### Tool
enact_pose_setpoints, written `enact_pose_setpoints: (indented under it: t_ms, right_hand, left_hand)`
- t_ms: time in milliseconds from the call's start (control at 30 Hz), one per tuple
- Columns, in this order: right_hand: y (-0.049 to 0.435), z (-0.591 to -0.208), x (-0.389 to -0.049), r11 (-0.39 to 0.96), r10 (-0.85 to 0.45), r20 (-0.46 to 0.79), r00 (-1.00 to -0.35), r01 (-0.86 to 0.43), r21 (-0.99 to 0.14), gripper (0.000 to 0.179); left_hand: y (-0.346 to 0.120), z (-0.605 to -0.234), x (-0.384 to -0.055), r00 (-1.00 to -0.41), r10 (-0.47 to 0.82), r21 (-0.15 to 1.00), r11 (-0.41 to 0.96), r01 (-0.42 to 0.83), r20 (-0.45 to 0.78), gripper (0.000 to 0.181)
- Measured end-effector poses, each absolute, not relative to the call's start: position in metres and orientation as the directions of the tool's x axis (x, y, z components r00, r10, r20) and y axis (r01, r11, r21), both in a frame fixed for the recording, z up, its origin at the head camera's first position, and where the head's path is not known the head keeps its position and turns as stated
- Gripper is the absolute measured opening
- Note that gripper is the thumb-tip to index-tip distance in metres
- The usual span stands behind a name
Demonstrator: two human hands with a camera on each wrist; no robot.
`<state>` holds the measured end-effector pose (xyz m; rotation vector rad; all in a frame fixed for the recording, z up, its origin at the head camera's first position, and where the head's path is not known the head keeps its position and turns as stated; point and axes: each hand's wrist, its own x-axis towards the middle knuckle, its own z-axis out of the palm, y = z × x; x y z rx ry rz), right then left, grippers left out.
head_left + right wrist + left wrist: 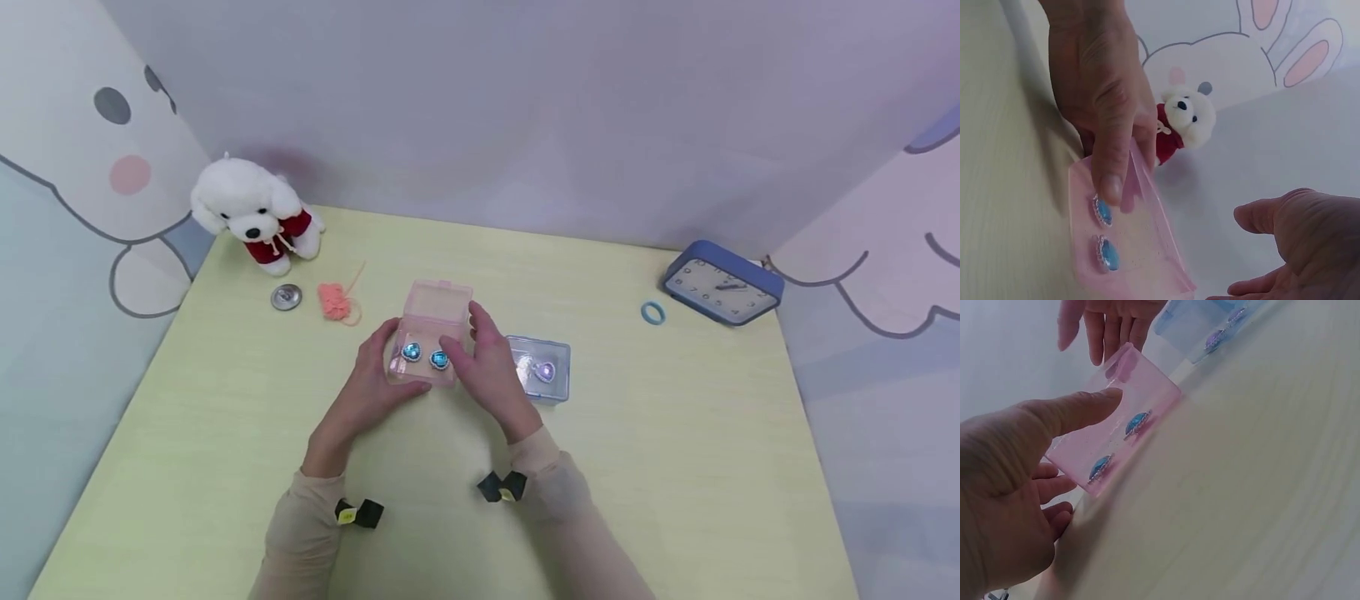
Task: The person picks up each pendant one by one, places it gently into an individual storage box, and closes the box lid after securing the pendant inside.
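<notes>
A small clear pink box (422,373) stands on the table with its lid (439,301) raised at the back. Inside lie two blue gems with silvery rims (411,352), also visible through the pink wall in the left wrist view. My left hand (372,375) grips the box from the left, thumb along the near wall and fingers at the side. My right hand (489,367) is at the box's right, fingers spread; in the right wrist view its thumb (1257,215) appears apart from the box. Just right of it sits a clear blue box (551,389) holding a purple gem (545,372).
At the back left are a white plush dog (251,208) in red, a round metal piece (286,297) and a coral yarn bundle (334,302). A blue ring (652,313) and a blue clock (723,283) are at the back right. Walls border the table.
</notes>
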<state>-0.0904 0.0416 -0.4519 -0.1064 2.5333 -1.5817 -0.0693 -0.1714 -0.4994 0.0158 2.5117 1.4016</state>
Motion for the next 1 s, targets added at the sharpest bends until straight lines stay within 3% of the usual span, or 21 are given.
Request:
enact_pose_setpoints:
  t_ms: [267,667,1000]
  right_hand:
    - [0.031,-0.453,-0.097,0.371,-0.068,-0.2,-0.977,0.162,-0.915,0.084]
    - [0.024,-0.462,-0.104,0.027,-0.028,-0.284,-0.959,0.283,-0.959,0.074]
    - [0.026,-0.46,-0.103,0.023,0.025,-0.253,-0.967,0.254,-0.967,0.075]
  left_hand:
    - [-0.173,-0.502,-0.073,-0.961,0.139,0.825,0.551,-0.124,-0.237,0.111]
    - [-0.176,-0.505,-0.075,-0.962,0.154,0.82,0.563,-0.103,-0.227,0.109]
    - [-0.176,-0.507,-0.076,-0.963,0.147,0.823,0.558,-0.106,-0.224,0.106]
